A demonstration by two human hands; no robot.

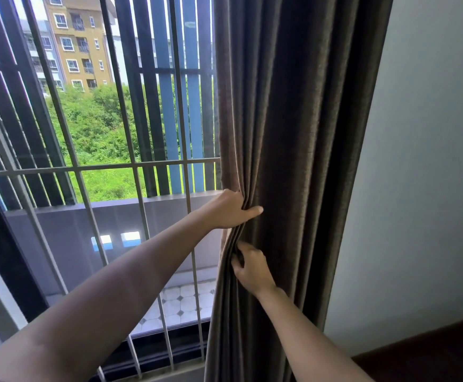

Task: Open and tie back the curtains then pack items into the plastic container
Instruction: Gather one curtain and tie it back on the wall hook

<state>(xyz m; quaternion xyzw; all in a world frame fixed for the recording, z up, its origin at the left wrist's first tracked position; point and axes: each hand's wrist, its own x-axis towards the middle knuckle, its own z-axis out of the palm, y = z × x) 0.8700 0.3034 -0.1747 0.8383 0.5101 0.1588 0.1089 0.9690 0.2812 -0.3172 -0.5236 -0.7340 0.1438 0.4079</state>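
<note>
curtain: i read the dark brown curtain [293, 133] as drawn to the right side of the window. it is bunched in long upright folds between the window grille [136, 166] and the wall [431, 161]. its lower part runs out past the bottom edge of my view.
left hand: my left hand [231, 209] is clamped on the curtain's left edge, roughly halfway down the visible cloth. the fingers go behind the gathered folds and the thumb lies across the front, pointing right.
right hand: my right hand [252, 268] sits just below the left, apart from it. its fingers are curled into the same folds and pinch them, with the back of the hand toward me.
arms: both forearms are bare. the left crosses in front of the grille from the lower left corner; the right rises from the bottom edge.
window grille: pale metal bars, upright and crosswise, exposed left of the curtain.
outside: dark and blue vertical slats, a grey balcony parapet, a tiled balcony floor [180, 301], green trees [100, 128] and a yellow-brown apartment block [78, 42].
wall: pale and plain, just right of the curtain.
lower right corner: a dark wooden surface [431, 359]; i cannot tell what piece of furniture it belongs to.
</note>
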